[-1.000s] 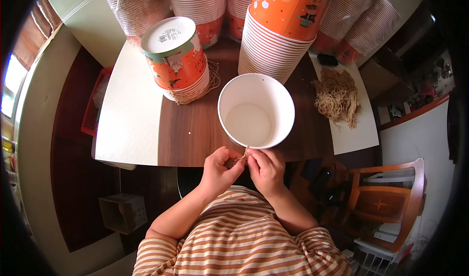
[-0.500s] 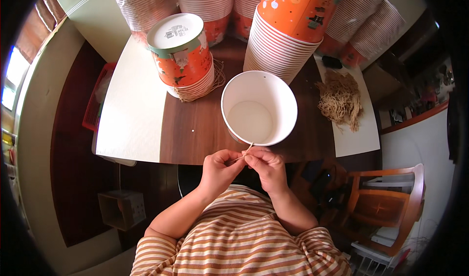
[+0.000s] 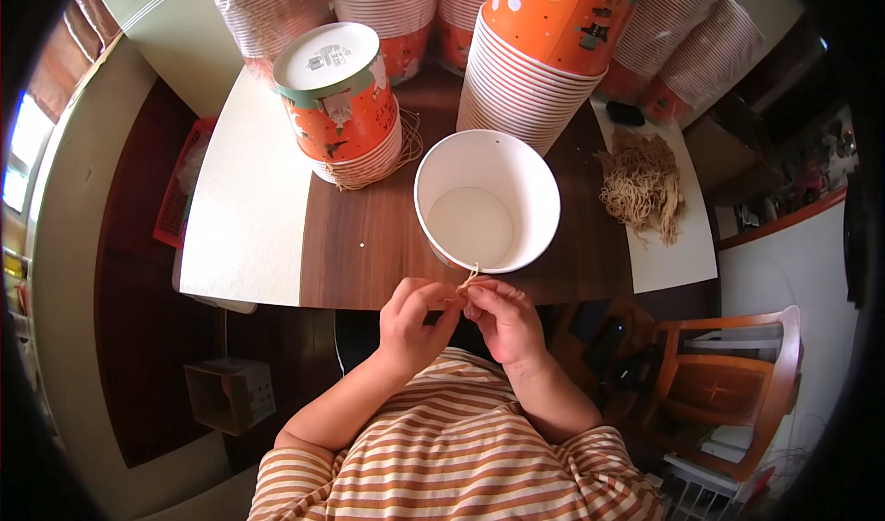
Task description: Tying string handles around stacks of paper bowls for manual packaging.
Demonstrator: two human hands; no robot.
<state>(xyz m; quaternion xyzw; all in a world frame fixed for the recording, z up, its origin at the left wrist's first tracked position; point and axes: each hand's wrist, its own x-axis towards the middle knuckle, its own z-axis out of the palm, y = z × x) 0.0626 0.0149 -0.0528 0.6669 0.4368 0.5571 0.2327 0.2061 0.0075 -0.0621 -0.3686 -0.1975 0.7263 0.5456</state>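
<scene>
A white-lined paper bucket (image 3: 487, 198) stands near the table's front edge, its mouth tilted toward me. Through its near rim runs a thin beige string (image 3: 473, 272). Just in front of that rim, my right hand (image 3: 505, 318) pinches the string between thumb and fingers. Close beside it, my left hand (image 3: 415, 321) has its fingertips bent together at the same string; the grip there is partly hidden. To the back left, an upside-down orange and green bucket (image 3: 341, 115) tops a short stack with strings hanging from its rims.
A tall bucket stack (image 3: 525, 88) rises behind the open bucket. Several plastic-wrapped stacks (image 3: 383, 5) line the back. A heap of beige strings (image 3: 643, 189) lies on the table's right side. A wooden chair (image 3: 724, 392) stands at right, a cardboard box (image 3: 230, 395) below left.
My left hand's fingers have lifted and curled at the string, and the right hand has turned slightly. The bucket stays nearly in place.
</scene>
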